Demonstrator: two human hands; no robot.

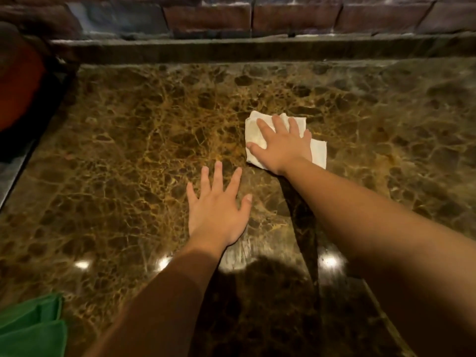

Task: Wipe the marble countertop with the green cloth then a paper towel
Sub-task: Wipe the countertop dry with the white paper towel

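Head view shows the right hand (282, 146) pressing flat, fingers spread, on a folded white paper towel (318, 152) mid-bench on brown veined marble (128, 140), the left hand (216, 212) splayed empty nearby, the green cloth (33, 328) at the near-left corner.

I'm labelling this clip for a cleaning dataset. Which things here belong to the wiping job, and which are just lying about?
Part of the job:
- brown veined marble countertop
- white folded paper towel, pressed flat under the right hand
- green cloth, set aside at the near left edge
- left hand, spread flat on the marble

Just there:
- red rounded object, far left
- brick wall
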